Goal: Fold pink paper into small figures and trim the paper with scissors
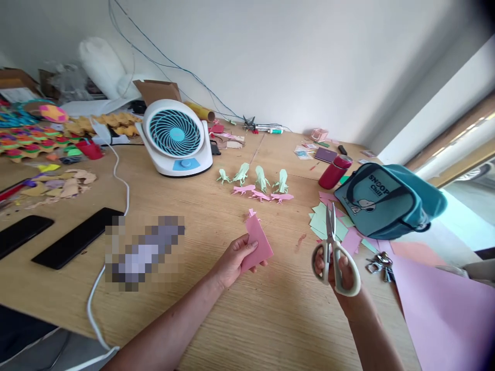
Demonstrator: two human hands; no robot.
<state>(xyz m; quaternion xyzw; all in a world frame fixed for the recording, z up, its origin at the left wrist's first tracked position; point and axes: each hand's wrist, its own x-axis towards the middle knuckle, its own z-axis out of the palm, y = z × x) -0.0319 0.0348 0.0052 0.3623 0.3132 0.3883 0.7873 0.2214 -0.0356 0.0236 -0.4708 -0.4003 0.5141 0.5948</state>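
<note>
Behind the paper and the scissors, figures stand between fan and bottle.

Hands bare; wrists bare; both forearms bare to view's edge.

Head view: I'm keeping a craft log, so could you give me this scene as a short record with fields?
Left hand: holds pink paper
Right hand: holds scissors, blades pointing away from the person
Folded work: four pale green figures in a row; pink figures in front
Right side: loose sheets beside a teal bag; red bottle
Left side: fan
Unclear: pixelated patch
</note>
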